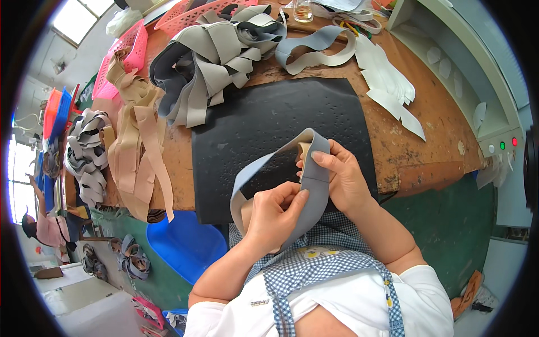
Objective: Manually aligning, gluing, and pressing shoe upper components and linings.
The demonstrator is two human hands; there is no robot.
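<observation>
A loop of wide grey-blue band (317, 205) with a beige inner side is held up over the near edge of a black mat (281, 106). My right hand (343, 177) pinches the band's right side, thumb on the outer face and fingers behind it. Lower and to the left, my left hand (275, 213) is closed on the same band, thumb and fingertips gripping near a seam line. Part of the loop's lower left side is hidden behind the left hand.
Grey band loops (219, 50) lie heaped behind the mat, with beige strips (135, 146) hanging off the table's left edge. White strips (390, 92) lie at right, near a grey machine housing (477, 101) with lit buttons. A blue tub (185, 247) stands below; another person (50, 227) is far left.
</observation>
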